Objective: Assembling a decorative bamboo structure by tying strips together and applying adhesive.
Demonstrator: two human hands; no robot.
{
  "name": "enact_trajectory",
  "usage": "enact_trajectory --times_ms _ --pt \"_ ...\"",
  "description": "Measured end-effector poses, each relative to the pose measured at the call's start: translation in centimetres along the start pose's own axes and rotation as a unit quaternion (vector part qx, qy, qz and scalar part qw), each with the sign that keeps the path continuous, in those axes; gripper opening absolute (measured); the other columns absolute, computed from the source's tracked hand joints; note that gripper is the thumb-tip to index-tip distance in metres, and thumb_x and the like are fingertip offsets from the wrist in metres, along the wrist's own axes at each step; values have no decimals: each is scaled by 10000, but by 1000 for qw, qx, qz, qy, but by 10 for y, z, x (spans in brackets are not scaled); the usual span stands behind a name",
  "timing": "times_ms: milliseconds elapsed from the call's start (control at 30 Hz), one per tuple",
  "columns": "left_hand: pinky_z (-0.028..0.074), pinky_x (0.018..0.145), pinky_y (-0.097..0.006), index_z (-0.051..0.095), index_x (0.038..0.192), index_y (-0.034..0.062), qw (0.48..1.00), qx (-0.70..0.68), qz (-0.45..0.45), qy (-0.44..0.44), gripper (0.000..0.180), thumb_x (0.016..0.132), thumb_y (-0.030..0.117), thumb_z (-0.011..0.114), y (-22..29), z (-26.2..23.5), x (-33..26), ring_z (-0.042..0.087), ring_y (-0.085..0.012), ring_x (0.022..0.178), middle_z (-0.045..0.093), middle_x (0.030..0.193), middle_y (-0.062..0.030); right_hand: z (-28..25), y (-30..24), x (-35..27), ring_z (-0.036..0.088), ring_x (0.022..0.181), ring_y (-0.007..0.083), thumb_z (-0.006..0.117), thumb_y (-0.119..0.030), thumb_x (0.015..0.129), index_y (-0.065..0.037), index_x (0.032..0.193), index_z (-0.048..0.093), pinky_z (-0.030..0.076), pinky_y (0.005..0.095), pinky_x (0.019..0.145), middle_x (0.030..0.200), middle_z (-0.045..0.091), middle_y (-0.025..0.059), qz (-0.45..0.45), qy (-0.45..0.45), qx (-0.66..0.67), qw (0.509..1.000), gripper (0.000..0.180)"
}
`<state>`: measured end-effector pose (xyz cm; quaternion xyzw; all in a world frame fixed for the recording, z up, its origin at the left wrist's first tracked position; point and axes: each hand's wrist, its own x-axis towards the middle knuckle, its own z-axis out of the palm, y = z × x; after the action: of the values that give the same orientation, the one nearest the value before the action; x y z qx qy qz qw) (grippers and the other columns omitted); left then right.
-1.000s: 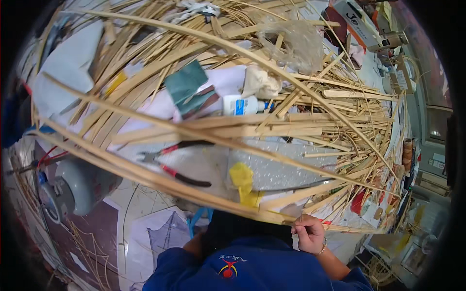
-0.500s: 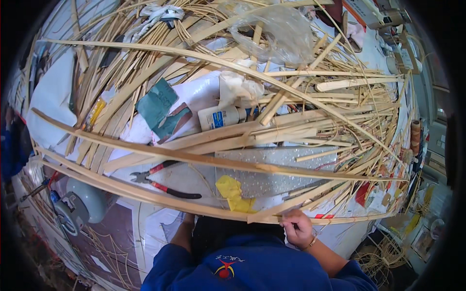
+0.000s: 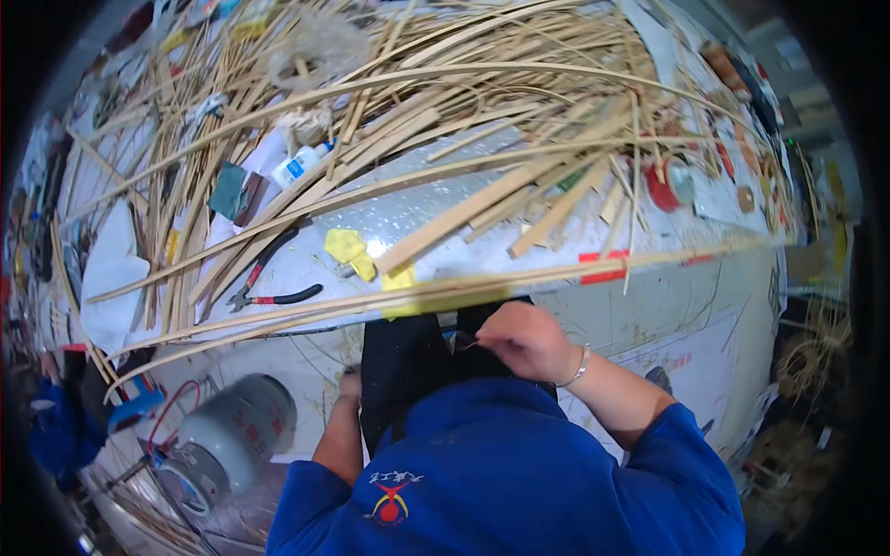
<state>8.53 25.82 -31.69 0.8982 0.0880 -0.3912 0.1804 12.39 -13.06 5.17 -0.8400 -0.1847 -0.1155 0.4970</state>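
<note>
At the lower left of the frame we make out a person in blue [image 3: 65,426], partly lost in the dark rim. To the right we see a grey gas cylinder [image 3: 246,422], whose closed wall hides whatever it contains. Above it, on the surface [image 3: 669,227], pliers [image 3: 269,299] lie with their handles spread. A white bottle [image 3: 298,165] with a blue label rests among wooden strips farther up; we cannot see its contents or its level. The clear bag [image 3: 320,51] at the upper left is crumpled, and we cannot tell whether it holds anything. Left of centre, below the surface's front edge, the left hand [image 3: 350,382] is small and partly hidden, so we cannot tell how its fingers stand. A yellow cloth [image 3: 348,248] lies above it. The long strips [image 3: 556,272] run along that front edge, across the middle of the frame. Just below them the right hand [image 3: 528,341] has its fingers drawn together; something thin shows at the tips, too blurred to name. Right of centre sits a red round container [image 3: 663,183], its inside unclear to us, with strips crossing near it.
</note>
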Motion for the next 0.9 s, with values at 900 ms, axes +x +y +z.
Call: enact_trajectory --times_ms 900 --pt "462 669 -423 616 886 82 748 172 593 242 232 784 290 599 349 -210 -173 577 -314 779 584 806 -126 45 6 -94 464 532 70 571 -163 852 -64 859 563 373 190 475 641 512 -12 428 226 425 764 99"
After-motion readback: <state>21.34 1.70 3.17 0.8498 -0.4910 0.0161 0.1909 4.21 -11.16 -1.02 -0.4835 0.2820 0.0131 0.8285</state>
